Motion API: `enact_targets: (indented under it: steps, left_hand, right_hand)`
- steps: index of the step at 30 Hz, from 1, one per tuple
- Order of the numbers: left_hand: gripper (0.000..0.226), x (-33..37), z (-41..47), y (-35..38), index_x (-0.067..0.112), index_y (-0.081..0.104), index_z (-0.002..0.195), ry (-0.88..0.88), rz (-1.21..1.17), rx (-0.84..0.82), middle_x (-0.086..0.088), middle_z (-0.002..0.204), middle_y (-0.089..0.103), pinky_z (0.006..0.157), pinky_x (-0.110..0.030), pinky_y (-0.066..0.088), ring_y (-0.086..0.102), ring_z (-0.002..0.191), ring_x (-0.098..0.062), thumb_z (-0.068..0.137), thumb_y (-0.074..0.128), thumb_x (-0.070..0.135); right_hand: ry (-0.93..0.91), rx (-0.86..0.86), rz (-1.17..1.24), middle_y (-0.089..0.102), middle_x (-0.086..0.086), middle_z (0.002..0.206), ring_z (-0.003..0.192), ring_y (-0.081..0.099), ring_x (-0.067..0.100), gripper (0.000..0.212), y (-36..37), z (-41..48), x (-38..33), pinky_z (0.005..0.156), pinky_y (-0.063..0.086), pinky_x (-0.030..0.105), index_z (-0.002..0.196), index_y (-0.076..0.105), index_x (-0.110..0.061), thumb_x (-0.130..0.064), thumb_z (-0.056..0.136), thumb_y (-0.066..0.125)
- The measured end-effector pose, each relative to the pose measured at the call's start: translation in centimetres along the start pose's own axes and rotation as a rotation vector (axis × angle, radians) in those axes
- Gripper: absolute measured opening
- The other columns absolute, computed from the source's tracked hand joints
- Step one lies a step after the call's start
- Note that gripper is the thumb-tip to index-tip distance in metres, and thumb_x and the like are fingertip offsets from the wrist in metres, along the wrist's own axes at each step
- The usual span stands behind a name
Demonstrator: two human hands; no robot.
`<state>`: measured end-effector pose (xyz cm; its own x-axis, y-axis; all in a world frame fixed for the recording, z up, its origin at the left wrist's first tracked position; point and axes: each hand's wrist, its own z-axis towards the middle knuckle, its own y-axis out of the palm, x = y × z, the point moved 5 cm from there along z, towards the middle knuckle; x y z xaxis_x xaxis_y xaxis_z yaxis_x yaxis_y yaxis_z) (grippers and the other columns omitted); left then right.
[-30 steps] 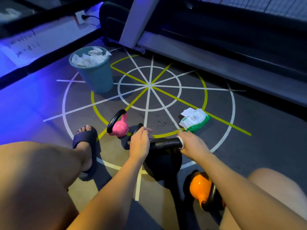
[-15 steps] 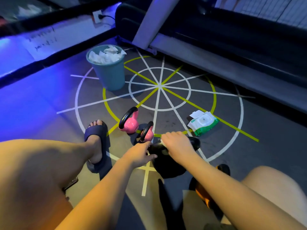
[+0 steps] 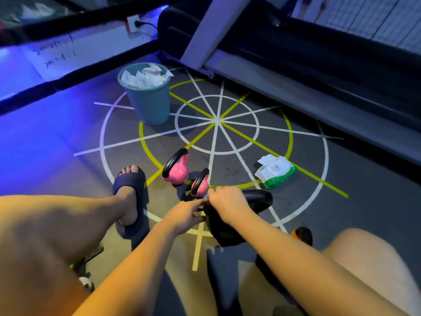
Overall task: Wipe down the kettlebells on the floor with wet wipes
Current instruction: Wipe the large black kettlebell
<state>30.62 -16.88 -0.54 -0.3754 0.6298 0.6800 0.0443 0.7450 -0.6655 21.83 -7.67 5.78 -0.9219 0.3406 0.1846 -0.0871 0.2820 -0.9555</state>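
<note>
A: Where's the black kettlebell [image 3: 222,232]?
B: Low middle of pic. R hand [image 3: 227,201] curled round its handle; L hand [image 3: 184,215] fingers straight, touching its side.
A: Risk?
B: Heavy. Could tip n bump the pink kettlebell [image 3: 202,188] beside it.

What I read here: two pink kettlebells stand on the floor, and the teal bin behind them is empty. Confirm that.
Wrong about the bin: the head view shows the teal bin heaped with crumpled white wipes. The larger pink kettlebell and smaller pink kettlebell do stand on the floor before it.
</note>
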Motion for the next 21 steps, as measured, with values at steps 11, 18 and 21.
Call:
enact_targets:
  steps: [11,18,21]
  left_hand:
    - [0.059,-0.4,-0.4,0.6,0.038,0.046,0.148,-0.005,-0.018,-0.013,0.008,0.136,0.063,0.089,-0.016,0.040,0.060,0.124,-0.011,0.098,0.062,0.013]
    - [0.061,-1.0,-0.3,0.4,0.033,0.040,0.153,-0.044,0.037,-0.092,0.006,0.137,0.063,0.098,-0.022,0.042,0.057,0.129,-0.012,0.099,0.051,0.006]
    - [0.059,-1.2,-0.5,-0.2,0.035,0.045,0.150,-0.069,0.055,-0.088,0.007,0.139,0.062,0.104,-0.028,0.043,0.055,0.131,-0.014,0.098,0.049,0.007]
  right_hand:
    - [0.143,-0.162,0.151,0.066,0.006,0.108,0.099,0.065,0.034,0.029,0.7,-2.9,7.4,0.073,0.051,0.038,0.105,0.046,-0.018,-0.017,0.081,0.063]
    - [0.002,-0.137,-0.046,0.065,0.009,0.120,0.108,0.065,0.032,0.053,-0.4,1.3,-1.5,0.079,0.051,0.039,0.137,0.037,-0.007,-0.020,0.092,0.062]
    - [0.051,-0.174,-0.044,0.065,0.010,0.122,0.109,0.065,0.032,0.066,-0.3,1.6,-1.7,0.084,0.050,0.040,0.140,0.032,-0.006,-0.024,0.089,0.069]
